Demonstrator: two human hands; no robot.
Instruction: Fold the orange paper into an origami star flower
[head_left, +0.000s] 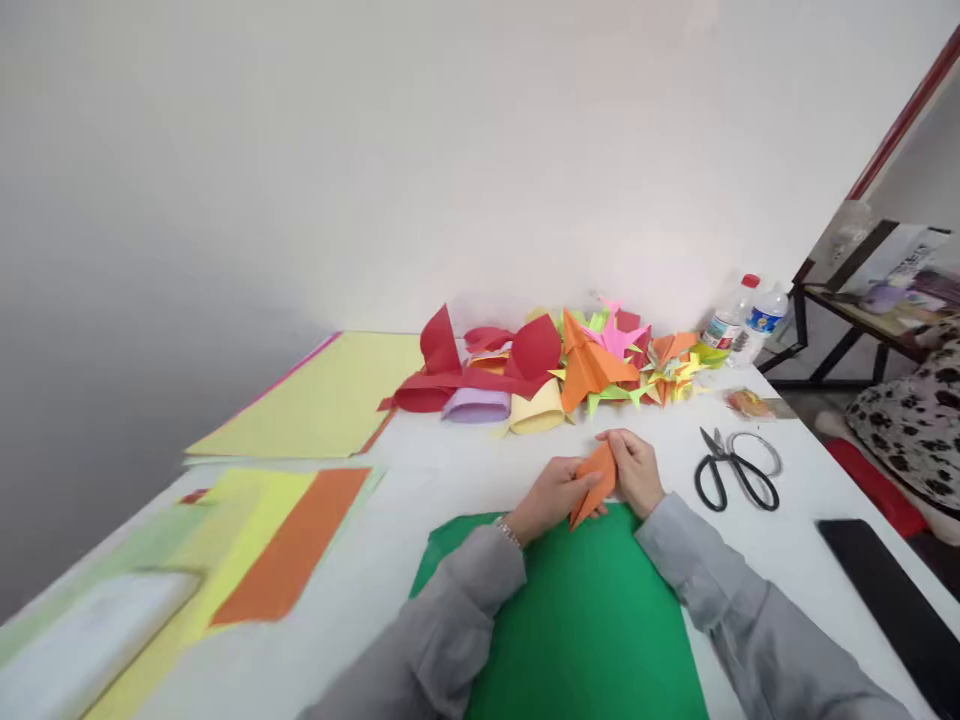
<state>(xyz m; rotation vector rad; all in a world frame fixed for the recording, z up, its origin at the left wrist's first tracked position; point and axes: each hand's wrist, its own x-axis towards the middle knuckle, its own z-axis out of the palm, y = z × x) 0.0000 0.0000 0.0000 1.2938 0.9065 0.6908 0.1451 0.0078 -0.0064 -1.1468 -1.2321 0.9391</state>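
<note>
Between my two hands is a small piece of folded orange paper [598,482], held above the far edge of a green sheet [585,620]. My left hand [553,498] pinches its left side, with the thumb lying on top. At its right and upper edge, the fingers of my right hand [632,468] are closed on the same paper; some fingertips are hidden behind it. Right of my hands lie scissors with black handles [731,472], their blades slightly apart.
Behind my hands, folded paper shapes [589,365] are heaped against the wall. Coloured sheets [296,545] and a large yellow sheet [322,395] lie left. Two bottles [724,320] stand back right; a black flat object [892,600] lies near the right edge. A person's patterned clothing [911,430] shows beyond.
</note>
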